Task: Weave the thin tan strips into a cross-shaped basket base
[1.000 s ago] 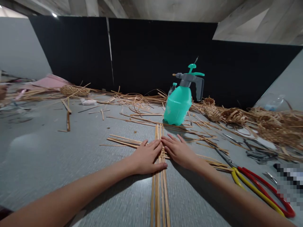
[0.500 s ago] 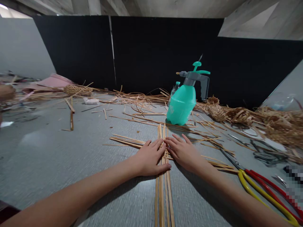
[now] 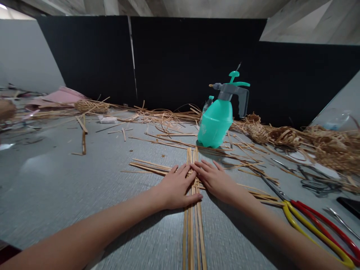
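**Two flat hands on a cross of split strips**

Both hands lie palm down on the grey surface (image 3: pixel 70 195), side by side and almost touching at the fingertips. The left hand (image 3: pixel 176 186) is spread flat with its fingers stretched out, and its thumb lies across a bundle of long strips (image 3: pixel 192 232). This bundle runs straight away from the person, between the two hands. The right hand (image 3: pixel 217 180) is just as flat and open, and its fingers rest on the same bundle from the other side. Neither hand grips anything; they only press down.

A few crosswise strips (image 3: pixel 146 166) pass under the hands and stick out to the left, with more showing past the right wrist.

Beyond the far tips of the bundle stands a teal spray bottle (image 3: pixel 214 123), upright, with a grey trigger head. To the right, near the right forearm, lie shears with red and yellow handles (image 3: pixel 315 225). Small half-woven pieces (image 3: pixel 254 130) and a heap of loose shavings (image 3: pixel 332 148) sit along the back edge, against the black wall (image 3: pixel 174 60). A pink sheet (image 3: pixel 60 95) lies far off at the left.
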A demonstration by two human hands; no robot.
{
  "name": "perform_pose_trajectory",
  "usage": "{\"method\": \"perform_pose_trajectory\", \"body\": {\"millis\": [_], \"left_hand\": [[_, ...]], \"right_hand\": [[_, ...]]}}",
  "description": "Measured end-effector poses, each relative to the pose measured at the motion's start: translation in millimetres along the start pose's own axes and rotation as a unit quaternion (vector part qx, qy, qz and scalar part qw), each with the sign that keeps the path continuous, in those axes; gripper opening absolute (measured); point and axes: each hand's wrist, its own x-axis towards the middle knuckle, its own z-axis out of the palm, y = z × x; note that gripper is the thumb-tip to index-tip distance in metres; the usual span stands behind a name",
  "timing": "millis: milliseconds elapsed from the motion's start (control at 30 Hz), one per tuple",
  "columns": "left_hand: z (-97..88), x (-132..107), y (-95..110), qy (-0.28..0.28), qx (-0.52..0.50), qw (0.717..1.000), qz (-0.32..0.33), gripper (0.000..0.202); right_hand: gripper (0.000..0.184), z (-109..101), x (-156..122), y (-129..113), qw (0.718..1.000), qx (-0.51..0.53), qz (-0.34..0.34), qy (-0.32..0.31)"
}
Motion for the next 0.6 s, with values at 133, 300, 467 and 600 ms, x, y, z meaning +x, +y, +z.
{"method": "perform_pose_trajectory", "body": {"millis": [133,300,467,600], "left_hand": [[1.0,-1,-1,0.006,-0.017,1.0,-0.012,0.074],[1.2,-2,-5,-0.032,-0.041,0.999,-0.015,0.078],[0.3,-3,-4,-0.012,-0.016,1.0,-0.008,0.07],[-9.3,-3,-5,0.07,-0.013,0.997,0.01,0.036]], "right_hand": [[0.046,6,-1,3,0.999,0.03,0.02,-0.015],[0.045,11,-3,11,0.992,0.122,0.01,0.032],[0.021,-8,-8,29,0.969,0.195,-0.003,0.149],[0.015,-17,-16,29,0.967,0.219,-0.011,0.13]]}}
